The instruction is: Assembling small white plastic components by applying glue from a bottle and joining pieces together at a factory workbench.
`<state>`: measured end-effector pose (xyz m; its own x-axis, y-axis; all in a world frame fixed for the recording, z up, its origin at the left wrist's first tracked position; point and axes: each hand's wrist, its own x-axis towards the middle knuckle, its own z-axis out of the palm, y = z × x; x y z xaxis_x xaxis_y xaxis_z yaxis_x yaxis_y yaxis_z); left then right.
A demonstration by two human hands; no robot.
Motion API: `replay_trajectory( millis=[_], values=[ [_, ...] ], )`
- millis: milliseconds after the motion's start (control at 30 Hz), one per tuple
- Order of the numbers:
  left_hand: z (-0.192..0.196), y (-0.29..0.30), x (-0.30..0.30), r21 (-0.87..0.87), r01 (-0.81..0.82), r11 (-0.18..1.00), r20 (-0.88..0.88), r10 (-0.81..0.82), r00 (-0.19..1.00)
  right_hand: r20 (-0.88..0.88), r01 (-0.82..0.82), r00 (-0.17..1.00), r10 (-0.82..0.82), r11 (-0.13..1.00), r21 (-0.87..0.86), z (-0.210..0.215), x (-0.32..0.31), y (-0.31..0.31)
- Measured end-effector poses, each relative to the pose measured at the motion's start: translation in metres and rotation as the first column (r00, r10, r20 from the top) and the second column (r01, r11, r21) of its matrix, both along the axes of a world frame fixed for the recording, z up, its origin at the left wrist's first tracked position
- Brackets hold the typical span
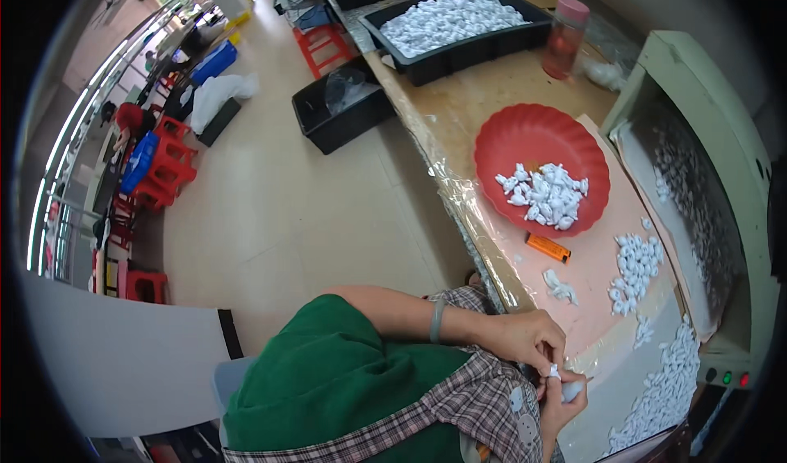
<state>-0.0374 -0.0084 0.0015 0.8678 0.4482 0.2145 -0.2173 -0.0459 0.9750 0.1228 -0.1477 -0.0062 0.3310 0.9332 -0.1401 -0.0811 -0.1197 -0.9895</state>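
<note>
In front of my apron, both hands meet over a small white moulded piece (554, 371). My left hand (525, 337) comes down from above with thumb and fingers pinched on its upper end. My right hand (566, 401) is curled round its lower part, and a pale bluish-white thing (571, 391) shows among those fingers, too small to name. Close by on the table lie a crumpled whitish scrap (560, 287) and a short orange stick-like object (548, 247). A scalloped red bowl (512, 131) holds a heap of white figure-like pieces (549, 194).
Loose white pieces lie in a pile (635, 273) and a larger spread (660, 389) at right. A pale green machine housing (684, 77) borders the table. Farther off stand a black tray (447, 68) of white pieces and a pink-lidded bottle (566, 41). A black crate (316, 127) sits on the floor.
</note>
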Motion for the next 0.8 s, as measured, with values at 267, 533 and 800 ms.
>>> replay_trajectory(
  millis=[267,533,800],
  values=[
    [0.006,-0.002,-0.002,-0.124,0.023,0.992,0.048,-0.017,0.999,0.052,-0.028,0.998,0.02,0.985,0.168,-0.012,0.001,-0.002],
    [0.002,-0.006,-0.002,-0.121,0.018,0.993,0.067,-0.01,0.998,0.13,-0.069,0.991,0.04,0.972,0.224,-0.013,0.001,-0.002],
    [0.004,-0.006,-0.003,-0.11,0.006,0.994,0.03,-0.003,1.0,0.09,-0.056,0.995,0.037,0.974,0.221,-0.016,0.001,-0.004]
  ],
)
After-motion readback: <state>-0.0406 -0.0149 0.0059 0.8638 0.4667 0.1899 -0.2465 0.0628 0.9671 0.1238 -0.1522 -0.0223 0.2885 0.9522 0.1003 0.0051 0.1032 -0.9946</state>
